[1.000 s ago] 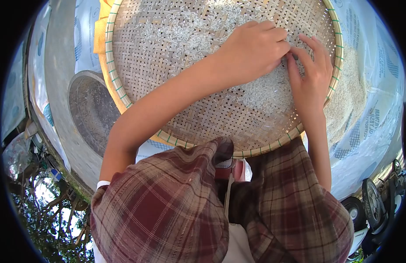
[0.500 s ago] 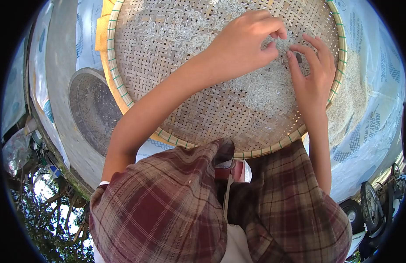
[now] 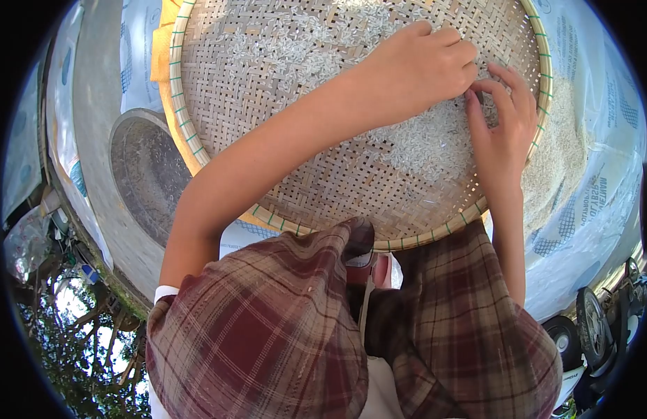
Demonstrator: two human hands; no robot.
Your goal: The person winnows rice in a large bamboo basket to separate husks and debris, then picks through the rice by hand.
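A round woven bamboo tray (image 3: 233,126) with a green-bound rim has white rice grains (image 3: 421,150) spread over it. My left hand (image 3: 435,63) reaches across the tray from the left, its fingers curled closed above the grains. Beside it, near the tray's right rim, my right hand (image 3: 504,122) has its thumb and index fingertips close together and the other fingers curved. The fingertips of both hands meet or nearly meet, and anything small between them is hidden. Loose grains lie below and left of the hands.
Left of the tray is a round grey basin (image 3: 149,174). Orange cloth (image 3: 163,52) shows under the tray's left edge. Pale grain (image 3: 561,153) lies on printed plastic sheeting (image 3: 603,181) at the right. A wheeled vehicle (image 3: 592,328) stands at lower right, with branches at lower left.
My left hand has moved right and slightly down, towards my right hand, and its fingers have closed more. My right hand's thumb and index finger have come together.
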